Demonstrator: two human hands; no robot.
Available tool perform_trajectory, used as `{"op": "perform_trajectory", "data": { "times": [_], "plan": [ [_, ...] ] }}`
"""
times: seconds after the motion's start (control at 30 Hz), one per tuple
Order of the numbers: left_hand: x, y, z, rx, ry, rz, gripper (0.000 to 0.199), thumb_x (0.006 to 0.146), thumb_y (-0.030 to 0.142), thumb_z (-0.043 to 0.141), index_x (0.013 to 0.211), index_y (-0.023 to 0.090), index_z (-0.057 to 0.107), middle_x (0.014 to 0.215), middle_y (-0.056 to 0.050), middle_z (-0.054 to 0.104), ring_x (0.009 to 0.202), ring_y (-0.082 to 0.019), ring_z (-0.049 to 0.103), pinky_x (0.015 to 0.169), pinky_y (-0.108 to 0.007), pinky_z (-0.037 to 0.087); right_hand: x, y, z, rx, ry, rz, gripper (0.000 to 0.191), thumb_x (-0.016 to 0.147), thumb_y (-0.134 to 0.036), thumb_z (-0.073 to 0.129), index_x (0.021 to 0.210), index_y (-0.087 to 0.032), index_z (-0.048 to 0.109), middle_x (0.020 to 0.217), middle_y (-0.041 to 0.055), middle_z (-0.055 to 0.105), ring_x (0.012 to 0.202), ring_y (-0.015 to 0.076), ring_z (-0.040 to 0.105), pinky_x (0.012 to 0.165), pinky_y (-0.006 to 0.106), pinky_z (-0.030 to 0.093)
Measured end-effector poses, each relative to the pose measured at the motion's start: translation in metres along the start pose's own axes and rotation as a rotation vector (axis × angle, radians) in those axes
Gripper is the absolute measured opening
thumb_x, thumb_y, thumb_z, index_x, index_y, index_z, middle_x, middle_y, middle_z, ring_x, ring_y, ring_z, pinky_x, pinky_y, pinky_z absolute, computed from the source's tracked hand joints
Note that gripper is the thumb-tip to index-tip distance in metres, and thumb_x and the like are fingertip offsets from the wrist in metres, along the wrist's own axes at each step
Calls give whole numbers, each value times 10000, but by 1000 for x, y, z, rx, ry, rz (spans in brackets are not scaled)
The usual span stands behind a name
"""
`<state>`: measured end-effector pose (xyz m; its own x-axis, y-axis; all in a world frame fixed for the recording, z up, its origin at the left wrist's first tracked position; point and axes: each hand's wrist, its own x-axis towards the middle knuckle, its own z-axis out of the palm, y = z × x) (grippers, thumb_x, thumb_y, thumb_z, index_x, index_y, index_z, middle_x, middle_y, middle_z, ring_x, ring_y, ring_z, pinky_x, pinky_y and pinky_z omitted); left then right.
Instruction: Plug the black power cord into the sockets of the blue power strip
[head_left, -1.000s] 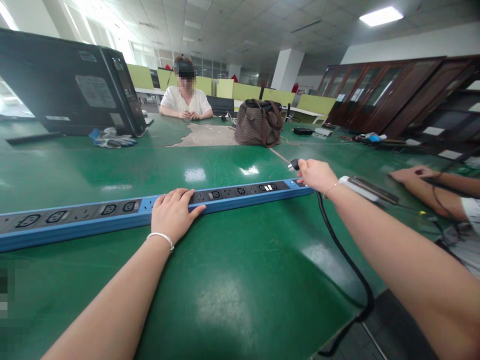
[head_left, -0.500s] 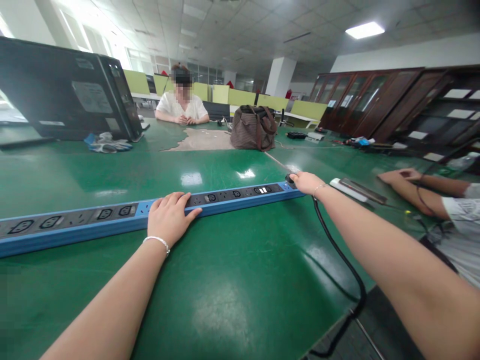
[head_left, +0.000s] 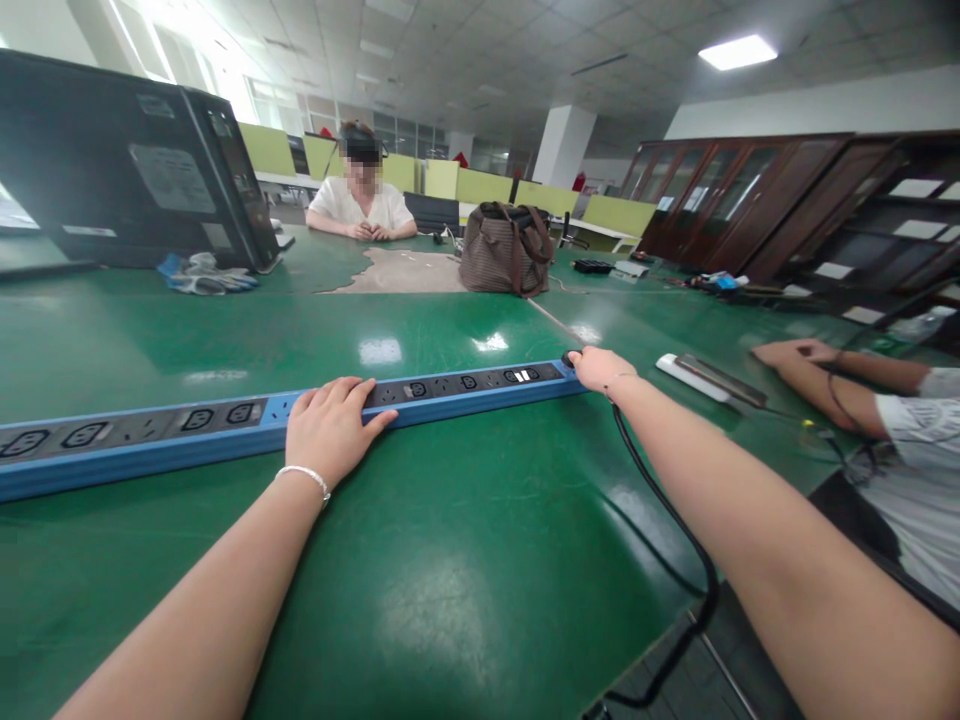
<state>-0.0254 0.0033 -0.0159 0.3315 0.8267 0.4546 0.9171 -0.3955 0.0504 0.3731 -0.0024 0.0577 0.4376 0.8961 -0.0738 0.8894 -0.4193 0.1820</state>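
Your left hand point(head_left: 328, 425) lies open-fingered on the long blue-and-black socket strip point(head_left: 469, 392); your right hand point(head_left: 600, 370) grasps a black plug point(head_left: 571, 358), apparently at its end socket. Labels illegible.

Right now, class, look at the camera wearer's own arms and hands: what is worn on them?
The left hand has a pale, silvery bracelet with a textured band at its wrist. The right hand has a thinner bracelet, its detail too small to tell. Neither wears a glove, and no sleeve shows on either side.
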Motion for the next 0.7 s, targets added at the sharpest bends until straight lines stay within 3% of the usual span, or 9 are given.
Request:
{"op": "perform_trajectory", "data": {
  "times": [0.27,0.57,0.7],
  "plan": [
    [0,0,-1,12,1,9,592,888,595,350,1263,180,543,1289,-116,580,1194,-279,502,994,-440,333,8,5,3,-71,-38,-45,475,959,-367,254,1170,-136,611,1175,192,631,1062,275,613,866,333,461],
    [1,1,0,11,1,1,585,886,587,370,1262,175,545,1294,-116,576,1193,-284,503,997,-440,334,-1,0,8,-131,-48,-85,476,958,-337,222,1218,-150,573,1210,205,601,1067,295,611,841,373,470],
    [1,1,0,6,2,-7,574,885,574,383,1260,172,549,1296,-117,573,1203,-284,498,1003,-442,327,6,0,1,-148,-96,-138,474,960,-324,231,1205,-133,589,1202,202,610,1065,280,613,838,348,465]
  ]
}}
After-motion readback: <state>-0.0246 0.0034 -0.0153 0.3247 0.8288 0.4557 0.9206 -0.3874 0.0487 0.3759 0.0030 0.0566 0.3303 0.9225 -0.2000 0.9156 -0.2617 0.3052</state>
